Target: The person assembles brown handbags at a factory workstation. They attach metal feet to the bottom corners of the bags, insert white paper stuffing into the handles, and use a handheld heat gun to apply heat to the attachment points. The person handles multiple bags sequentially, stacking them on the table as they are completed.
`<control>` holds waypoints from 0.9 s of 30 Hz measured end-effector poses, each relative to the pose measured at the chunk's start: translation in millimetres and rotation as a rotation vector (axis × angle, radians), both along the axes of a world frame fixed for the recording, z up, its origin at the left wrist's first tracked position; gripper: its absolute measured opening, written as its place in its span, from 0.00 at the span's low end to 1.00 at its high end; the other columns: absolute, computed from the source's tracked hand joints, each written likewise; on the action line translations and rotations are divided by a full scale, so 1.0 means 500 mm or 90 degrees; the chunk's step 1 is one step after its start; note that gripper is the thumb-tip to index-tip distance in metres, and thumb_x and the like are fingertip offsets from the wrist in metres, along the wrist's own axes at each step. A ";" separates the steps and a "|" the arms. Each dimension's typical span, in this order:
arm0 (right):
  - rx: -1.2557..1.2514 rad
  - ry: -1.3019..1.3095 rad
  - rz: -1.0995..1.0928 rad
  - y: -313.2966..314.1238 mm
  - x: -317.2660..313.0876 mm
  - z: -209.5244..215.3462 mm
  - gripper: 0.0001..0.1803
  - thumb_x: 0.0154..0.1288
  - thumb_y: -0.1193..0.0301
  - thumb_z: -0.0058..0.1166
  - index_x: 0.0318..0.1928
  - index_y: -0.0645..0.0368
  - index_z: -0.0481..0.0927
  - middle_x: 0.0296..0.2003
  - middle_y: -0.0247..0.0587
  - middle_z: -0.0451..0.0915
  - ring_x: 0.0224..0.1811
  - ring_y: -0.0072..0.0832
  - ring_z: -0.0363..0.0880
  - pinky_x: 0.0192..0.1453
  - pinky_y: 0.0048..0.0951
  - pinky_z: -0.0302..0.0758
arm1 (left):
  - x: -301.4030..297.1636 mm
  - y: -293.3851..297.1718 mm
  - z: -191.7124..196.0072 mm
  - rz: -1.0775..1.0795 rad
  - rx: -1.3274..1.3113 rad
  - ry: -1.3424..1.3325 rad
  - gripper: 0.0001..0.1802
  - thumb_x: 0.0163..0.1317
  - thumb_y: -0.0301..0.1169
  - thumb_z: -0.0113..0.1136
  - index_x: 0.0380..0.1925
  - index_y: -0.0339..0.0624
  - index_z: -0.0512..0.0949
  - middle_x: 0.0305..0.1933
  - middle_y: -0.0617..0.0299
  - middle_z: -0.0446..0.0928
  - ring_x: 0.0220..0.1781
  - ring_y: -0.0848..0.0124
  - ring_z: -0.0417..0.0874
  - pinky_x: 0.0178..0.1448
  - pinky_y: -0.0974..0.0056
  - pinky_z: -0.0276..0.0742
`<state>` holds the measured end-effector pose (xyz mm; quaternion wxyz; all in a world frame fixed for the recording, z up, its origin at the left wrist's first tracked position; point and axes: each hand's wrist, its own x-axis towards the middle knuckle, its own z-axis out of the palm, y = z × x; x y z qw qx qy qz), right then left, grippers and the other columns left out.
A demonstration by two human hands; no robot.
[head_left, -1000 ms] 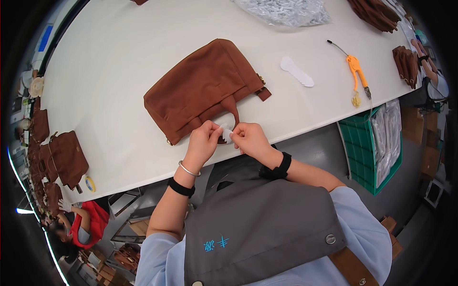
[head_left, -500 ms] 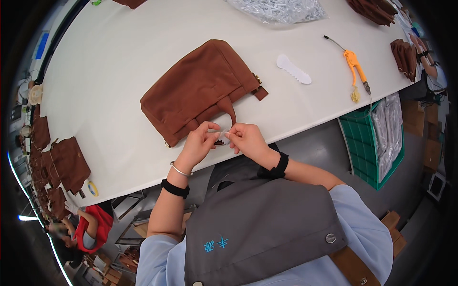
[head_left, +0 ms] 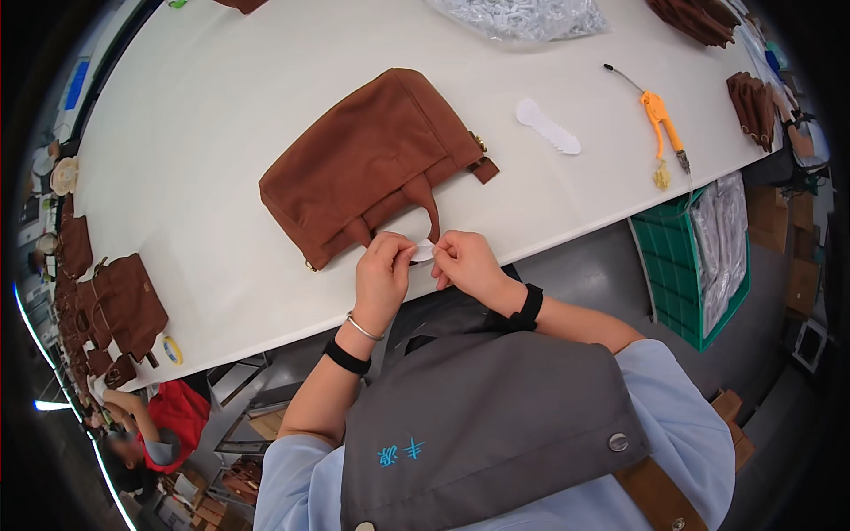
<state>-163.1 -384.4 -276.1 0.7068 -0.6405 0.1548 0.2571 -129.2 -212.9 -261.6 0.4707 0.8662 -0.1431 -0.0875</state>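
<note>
Fingertips of left hand (head_left: 382, 274) and right hand (head_left: 467, 263) pinched together on a small white tag (head_left: 424, 251) at the table (head_left: 204, 115) edge, just below the handle (head_left: 418, 196) of the brown bag (head_left: 372, 164). Bag directly ahead of the fingers, long axis slanting up to the right, both hands about equally near. Wrists bent inward, forearms angled up from the lower edge; orange tool (head_left: 661, 119) well apart, right.
</note>
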 end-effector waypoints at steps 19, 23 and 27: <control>-0.085 0.061 -0.028 -0.010 0.031 0.001 0.22 0.68 0.59 0.58 0.33 0.71 0.76 0.22 0.43 0.80 0.18 0.24 0.80 0.21 0.23 0.75 | 0.021 -0.042 -0.036 -0.108 0.515 -0.168 0.08 0.54 0.27 0.59 0.34 0.39 0.73 0.38 0.54 0.72 0.39 0.61 0.82 0.34 0.61 0.82; -0.140 0.037 -0.010 0.004 0.046 -0.012 0.20 0.67 0.63 0.59 0.29 0.71 0.76 0.19 0.43 0.79 0.16 0.27 0.80 0.19 0.26 0.74 | 0.073 0.002 0.023 -0.132 0.363 -0.207 0.07 0.58 0.25 0.58 0.37 0.41 0.76 0.35 0.54 0.77 0.38 0.57 0.81 0.34 0.58 0.79; -0.213 -0.028 -0.001 0.005 0.038 -0.020 0.18 0.66 0.67 0.57 0.29 0.73 0.78 0.19 0.49 0.80 0.16 0.29 0.82 0.23 0.30 0.76 | 0.283 0.036 0.142 0.030 0.340 -0.500 0.18 0.63 0.35 0.62 0.47 0.35 0.76 0.47 0.49 0.76 0.49 0.48 0.75 0.51 0.50 0.73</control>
